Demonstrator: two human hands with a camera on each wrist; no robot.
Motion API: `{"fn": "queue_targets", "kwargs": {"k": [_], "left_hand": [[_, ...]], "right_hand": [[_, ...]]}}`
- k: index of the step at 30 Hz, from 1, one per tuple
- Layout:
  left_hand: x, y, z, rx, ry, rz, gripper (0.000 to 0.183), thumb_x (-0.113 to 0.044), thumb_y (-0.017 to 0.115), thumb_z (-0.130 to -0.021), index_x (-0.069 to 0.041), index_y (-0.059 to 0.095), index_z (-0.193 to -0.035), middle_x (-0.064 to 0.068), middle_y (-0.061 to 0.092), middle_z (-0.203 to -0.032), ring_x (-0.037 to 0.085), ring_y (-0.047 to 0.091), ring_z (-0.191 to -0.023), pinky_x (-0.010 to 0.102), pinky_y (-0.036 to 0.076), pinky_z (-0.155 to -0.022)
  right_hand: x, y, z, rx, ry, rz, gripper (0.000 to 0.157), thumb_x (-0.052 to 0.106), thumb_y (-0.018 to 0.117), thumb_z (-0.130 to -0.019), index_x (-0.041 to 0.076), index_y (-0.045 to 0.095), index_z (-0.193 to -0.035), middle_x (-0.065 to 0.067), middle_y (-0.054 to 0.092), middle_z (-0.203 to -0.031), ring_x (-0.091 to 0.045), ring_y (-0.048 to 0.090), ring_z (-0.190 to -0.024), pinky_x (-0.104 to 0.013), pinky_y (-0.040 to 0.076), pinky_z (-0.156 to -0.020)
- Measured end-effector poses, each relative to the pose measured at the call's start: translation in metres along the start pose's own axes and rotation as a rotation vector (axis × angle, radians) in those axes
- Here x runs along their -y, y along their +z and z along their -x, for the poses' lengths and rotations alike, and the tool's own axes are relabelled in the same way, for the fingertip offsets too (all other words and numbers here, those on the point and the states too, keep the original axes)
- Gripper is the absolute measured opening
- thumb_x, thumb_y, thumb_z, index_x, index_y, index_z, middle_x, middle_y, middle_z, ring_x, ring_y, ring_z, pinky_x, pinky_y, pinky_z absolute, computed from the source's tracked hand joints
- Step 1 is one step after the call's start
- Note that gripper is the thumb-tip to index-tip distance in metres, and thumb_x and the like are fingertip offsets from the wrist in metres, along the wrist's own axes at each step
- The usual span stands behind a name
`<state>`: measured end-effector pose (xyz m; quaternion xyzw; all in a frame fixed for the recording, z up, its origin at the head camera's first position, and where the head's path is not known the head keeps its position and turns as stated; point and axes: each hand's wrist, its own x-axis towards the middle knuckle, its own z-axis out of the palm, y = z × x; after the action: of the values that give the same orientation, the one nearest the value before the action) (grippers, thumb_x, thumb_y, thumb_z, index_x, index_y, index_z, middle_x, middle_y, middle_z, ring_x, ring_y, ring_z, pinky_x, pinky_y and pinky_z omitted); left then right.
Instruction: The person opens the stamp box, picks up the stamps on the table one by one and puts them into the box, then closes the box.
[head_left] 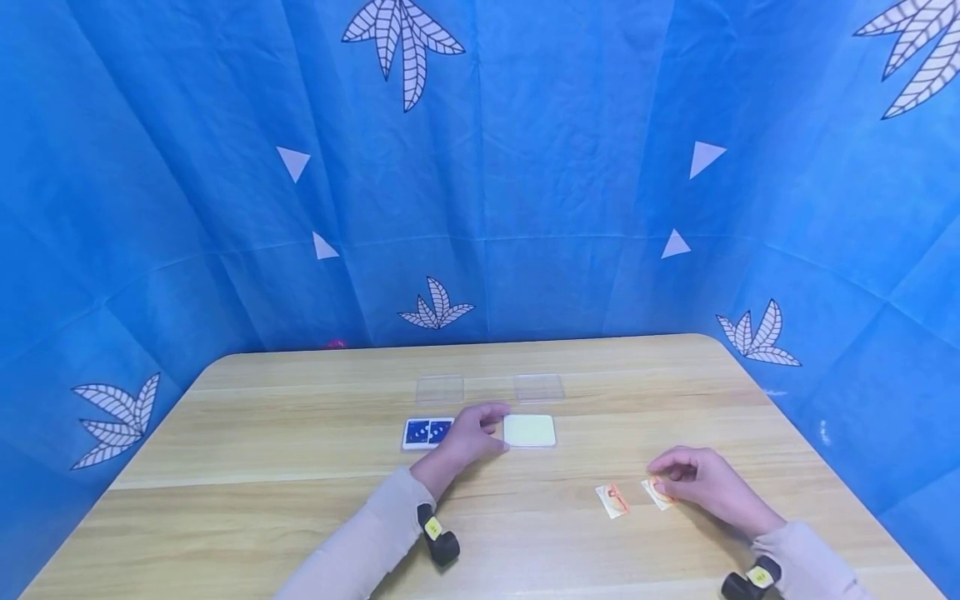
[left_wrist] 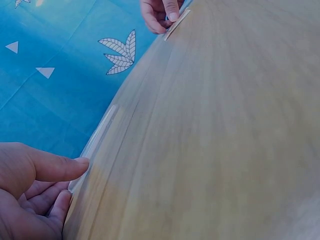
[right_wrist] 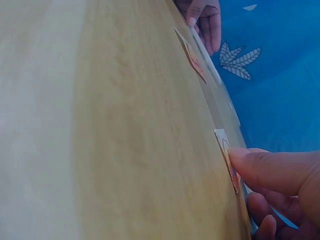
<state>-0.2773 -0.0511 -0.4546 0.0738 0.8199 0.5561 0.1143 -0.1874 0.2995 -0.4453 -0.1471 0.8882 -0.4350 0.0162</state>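
Note:
My left hand [head_left: 471, 435] is at the left end of a shallow plastic case [head_left: 529, 431] with a pale yellow face, thumb at its near corner and forefinger at its far corner. In the left wrist view, the thumb [left_wrist: 65, 168] meets the case's edge, seen side-on. Over to the right, my right hand [head_left: 701, 483] pinches a small orange and white picture card [head_left: 657, 496]; its thumb [right_wrist: 245, 160] lies on the card's face in the right wrist view. A second orange and white card [head_left: 612, 501] lies flat just left of it.
Left of the left hand lies another case [head_left: 417, 434] with dark blue picture pieces, partly covered by the hand. Behind the cases are two clear plastic covers [head_left: 440, 389]. The wooden table [head_left: 262, 475] ends at a blue patterned curtain [head_left: 555, 167].

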Motion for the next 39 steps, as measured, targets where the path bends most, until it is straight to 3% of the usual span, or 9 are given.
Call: {"fn": "queue_targets", "kwargs": {"k": [15,21,29,39], "left_hand": [[-0.0016,-0.0014,0.0018,0.011,0.009,0.007,0.058,0.005,0.074,-0.069,-0.009,0.059,-0.124,0.015,0.057,-0.128,0.035,0.054,-0.116,0.039,0.049,-0.096],[-0.0028,-0.0017,0.0027,0.009,-0.001,0.001,0.058,0.005,0.074,-0.07,-0.01,0.06,-0.124,0.013,0.057,-0.128,0.033,0.054,-0.117,0.039,0.049,-0.096],[-0.0027,-0.001,0.002,0.008,0.008,0.012,0.058,0.005,0.073,-0.069,-0.009,0.06,-0.124,0.014,0.057,-0.128,0.034,0.054,-0.116,0.04,0.048,-0.097],[-0.0025,0.0002,0.0016,0.001,0.003,-0.008,0.058,0.005,0.074,-0.07,-0.01,0.06,-0.124,0.013,0.057,-0.128,0.033,0.054,-0.116,0.038,0.049,-0.096]], "right_hand": [[0.0011,-0.0001,0.0014,-0.001,-0.002,0.015,0.019,0.01,0.071,-0.08,0.002,0.068,-0.098,-0.002,0.066,-0.085,-0.004,0.055,-0.073,-0.021,0.049,-0.065],[0.0011,-0.0007,-0.0005,0.047,0.003,-0.013,0.019,0.008,0.069,-0.082,0.001,0.067,-0.1,-0.003,0.064,-0.083,-0.005,0.054,-0.072,-0.021,0.048,-0.064],[-0.0005,-0.0015,-0.0011,0.08,-0.053,-0.015,0.021,0.008,0.068,-0.083,-0.001,0.065,-0.102,-0.001,0.062,-0.083,-0.003,0.053,-0.072,-0.021,0.049,-0.062],[-0.0017,-0.0028,-0.0009,0.079,-0.128,0.024,0.012,0.008,0.069,-0.081,0.004,0.066,-0.092,-0.004,0.061,-0.079,-0.001,0.051,-0.071,-0.02,0.047,-0.06]]}}
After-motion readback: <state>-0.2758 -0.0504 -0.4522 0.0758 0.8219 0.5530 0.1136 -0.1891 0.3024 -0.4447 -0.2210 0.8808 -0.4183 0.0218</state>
